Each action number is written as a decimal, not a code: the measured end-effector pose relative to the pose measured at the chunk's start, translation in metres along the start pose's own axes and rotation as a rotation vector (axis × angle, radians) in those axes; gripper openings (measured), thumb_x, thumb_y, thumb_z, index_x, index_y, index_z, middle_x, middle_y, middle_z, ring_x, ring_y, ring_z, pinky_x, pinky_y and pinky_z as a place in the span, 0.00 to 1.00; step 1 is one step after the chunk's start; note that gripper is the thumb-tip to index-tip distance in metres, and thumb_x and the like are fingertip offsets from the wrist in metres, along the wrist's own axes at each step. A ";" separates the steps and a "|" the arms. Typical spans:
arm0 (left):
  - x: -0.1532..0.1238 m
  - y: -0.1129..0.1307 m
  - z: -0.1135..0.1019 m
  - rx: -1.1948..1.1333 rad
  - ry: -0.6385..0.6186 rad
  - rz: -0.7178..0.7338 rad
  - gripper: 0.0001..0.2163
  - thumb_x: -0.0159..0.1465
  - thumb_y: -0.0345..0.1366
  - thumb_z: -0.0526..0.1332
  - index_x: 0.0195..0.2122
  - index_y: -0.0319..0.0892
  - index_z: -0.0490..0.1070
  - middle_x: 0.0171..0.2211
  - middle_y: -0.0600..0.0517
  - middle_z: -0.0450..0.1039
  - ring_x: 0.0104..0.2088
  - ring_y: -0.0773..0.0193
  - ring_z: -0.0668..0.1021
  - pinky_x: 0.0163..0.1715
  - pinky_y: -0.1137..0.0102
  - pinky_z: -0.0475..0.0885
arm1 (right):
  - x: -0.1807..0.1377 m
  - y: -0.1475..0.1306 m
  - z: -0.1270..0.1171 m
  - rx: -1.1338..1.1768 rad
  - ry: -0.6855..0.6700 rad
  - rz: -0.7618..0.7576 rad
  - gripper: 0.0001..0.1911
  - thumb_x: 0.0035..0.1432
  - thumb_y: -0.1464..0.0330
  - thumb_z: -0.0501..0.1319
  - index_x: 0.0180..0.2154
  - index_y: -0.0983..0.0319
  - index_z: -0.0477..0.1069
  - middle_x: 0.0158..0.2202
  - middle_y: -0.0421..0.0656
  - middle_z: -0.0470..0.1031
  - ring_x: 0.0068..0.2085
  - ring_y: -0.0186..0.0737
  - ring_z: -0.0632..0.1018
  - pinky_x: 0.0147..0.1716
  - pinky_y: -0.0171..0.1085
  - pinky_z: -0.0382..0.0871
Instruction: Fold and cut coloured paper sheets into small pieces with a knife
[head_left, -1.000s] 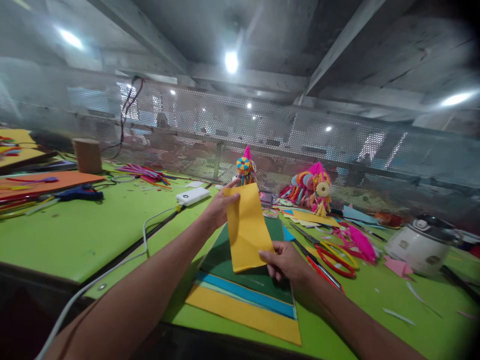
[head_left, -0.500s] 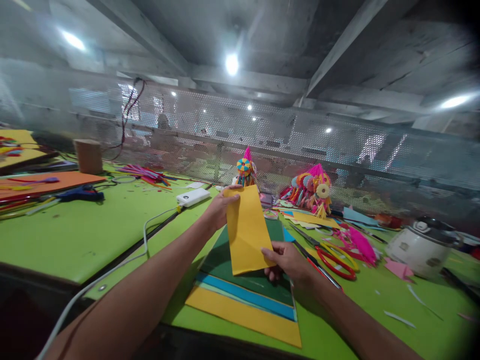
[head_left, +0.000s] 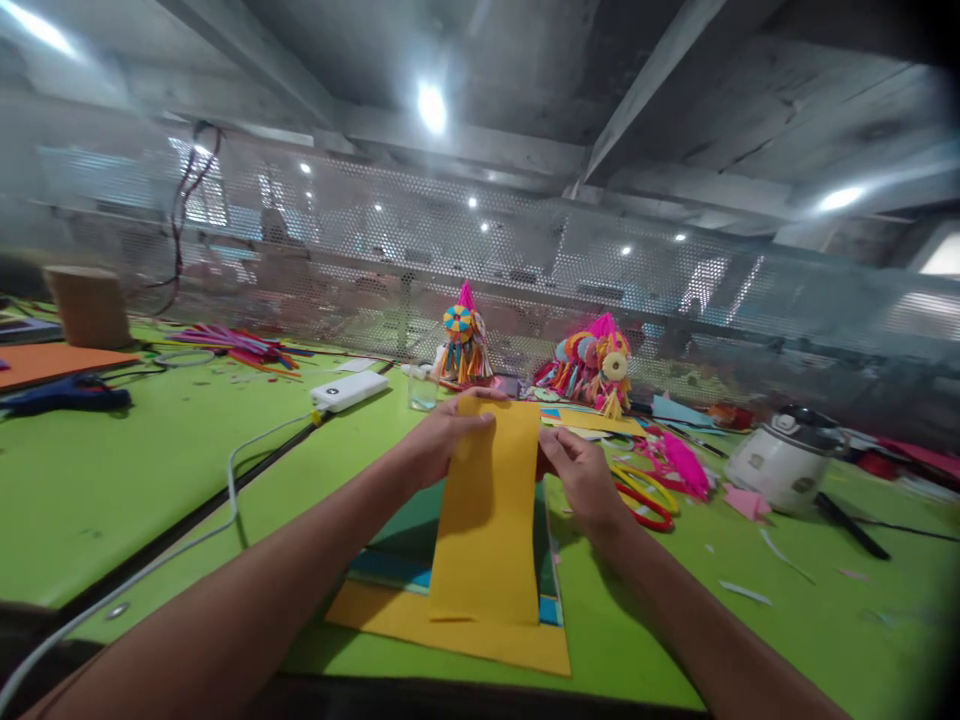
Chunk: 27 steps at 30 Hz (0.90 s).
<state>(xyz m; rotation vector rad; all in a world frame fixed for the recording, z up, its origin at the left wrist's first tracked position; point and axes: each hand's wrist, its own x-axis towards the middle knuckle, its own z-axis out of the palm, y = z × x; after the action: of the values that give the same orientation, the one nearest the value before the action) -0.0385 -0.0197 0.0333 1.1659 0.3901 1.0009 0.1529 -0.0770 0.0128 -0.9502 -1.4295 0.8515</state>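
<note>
A long yellow paper sheet (head_left: 487, 520) hangs from both my hands over a stack of coloured sheets (head_left: 450, 625) on the green table (head_left: 150, 480). My left hand (head_left: 442, 440) pinches its top left corner. At the top right edge my right hand (head_left: 581, 475) is closed on the same sheet. The stack shows dark green, blue and yellow layers under it.
Red and yellow scissors (head_left: 645, 495) lie just right of my right hand. Behind stand paper tassel ornaments (head_left: 461, 340) (head_left: 592, 365), a white power bank (head_left: 349, 390) with a cable, and a white pot (head_left: 784, 460). A blue glue gun (head_left: 67, 395) and orange sheet (head_left: 52, 362) lie far left.
My right hand moved from the sheet's lower corner up to its top right edge. The sheet now hangs straighter, lower over the stack. The camera view shifted right.
</note>
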 end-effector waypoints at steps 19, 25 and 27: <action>-0.004 -0.005 0.013 0.085 0.013 -0.086 0.20 0.52 0.39 0.74 0.43 0.35 0.78 0.38 0.40 0.81 0.33 0.55 0.83 0.34 0.68 0.78 | 0.000 -0.006 -0.003 -0.251 0.251 -0.148 0.21 0.57 0.51 0.61 0.23 0.60 0.66 0.18 0.36 0.60 0.22 0.32 0.62 0.23 0.34 0.56; -0.003 -0.012 0.014 0.263 0.093 -0.046 0.22 0.51 0.43 0.75 0.42 0.33 0.79 0.38 0.38 0.81 0.33 0.54 0.83 0.31 0.68 0.77 | 0.004 0.000 -0.008 -0.291 0.258 -0.137 0.22 0.57 0.50 0.60 0.23 0.60 0.66 0.18 0.36 0.60 0.23 0.33 0.62 0.23 0.35 0.56; -0.002 -0.013 0.014 0.303 0.124 -0.056 0.22 0.51 0.45 0.75 0.42 0.33 0.80 0.38 0.38 0.81 0.32 0.55 0.83 0.30 0.69 0.77 | 0.004 0.001 -0.009 -0.297 0.272 -0.138 0.22 0.57 0.50 0.60 0.23 0.60 0.66 0.18 0.36 0.60 0.23 0.33 0.62 0.23 0.35 0.56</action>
<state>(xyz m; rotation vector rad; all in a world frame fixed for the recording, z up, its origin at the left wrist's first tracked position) -0.0239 -0.0303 0.0262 1.3584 0.6878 0.9910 0.1619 -0.0726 0.0140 -1.1280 -1.3858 0.3958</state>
